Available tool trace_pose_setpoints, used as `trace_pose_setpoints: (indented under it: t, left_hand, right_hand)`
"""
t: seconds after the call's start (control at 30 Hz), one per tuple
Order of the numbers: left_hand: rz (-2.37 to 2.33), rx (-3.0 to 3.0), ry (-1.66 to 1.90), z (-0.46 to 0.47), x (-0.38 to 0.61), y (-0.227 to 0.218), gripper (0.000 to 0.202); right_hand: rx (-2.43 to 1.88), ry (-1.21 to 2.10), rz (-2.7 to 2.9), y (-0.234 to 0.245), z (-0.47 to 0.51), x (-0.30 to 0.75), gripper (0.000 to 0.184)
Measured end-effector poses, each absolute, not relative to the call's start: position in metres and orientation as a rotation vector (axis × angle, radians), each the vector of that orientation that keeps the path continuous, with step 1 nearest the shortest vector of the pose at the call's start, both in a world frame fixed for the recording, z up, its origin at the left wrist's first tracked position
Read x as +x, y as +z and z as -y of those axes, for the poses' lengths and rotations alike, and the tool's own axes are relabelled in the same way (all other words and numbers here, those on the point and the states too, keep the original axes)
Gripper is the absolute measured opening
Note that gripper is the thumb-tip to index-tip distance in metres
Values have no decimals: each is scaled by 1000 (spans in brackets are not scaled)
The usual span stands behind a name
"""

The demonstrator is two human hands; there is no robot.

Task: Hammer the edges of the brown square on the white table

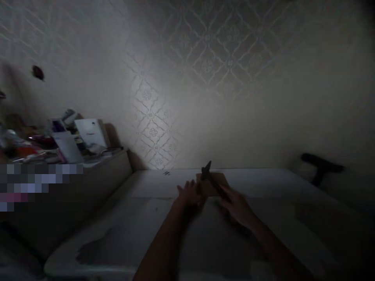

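My right hand [236,205] is wrapped round the handle of a hammer [216,186]. The hammer's dark head is tilted up over a small brown board [212,191], which looks like wood and lies flat on a white table [146,226]. At the board's left edge rests my left hand [190,193], its visible fingers spread. Its thumb side is dim, so whether it pinches anything small there cannot be made out. A few thin dark pieces, perhaps nails [166,173], lie on the table to the left, near the wall.
A cabinet [102,175] on the left bears a white box [91,132] and a clutter of other items. A patterned wall [205,97] stands behind the table. On the right is a dark T-shaped object [320,168]. The light is dim.
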State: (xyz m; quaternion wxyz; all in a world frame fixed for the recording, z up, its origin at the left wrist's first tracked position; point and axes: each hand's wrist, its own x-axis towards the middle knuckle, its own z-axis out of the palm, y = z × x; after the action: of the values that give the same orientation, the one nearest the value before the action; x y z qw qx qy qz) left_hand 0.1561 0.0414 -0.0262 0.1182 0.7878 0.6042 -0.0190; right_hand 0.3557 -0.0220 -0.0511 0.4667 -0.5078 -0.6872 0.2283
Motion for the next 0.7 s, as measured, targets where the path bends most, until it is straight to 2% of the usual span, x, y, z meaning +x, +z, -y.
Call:
trace_pose_setpoints:
  t: [0.7]
  left_hand:
    - [-1773,2311,-77,-39,157,-23,81]
  right_hand:
    - [-1186,629,1711,-53,20,356,57]
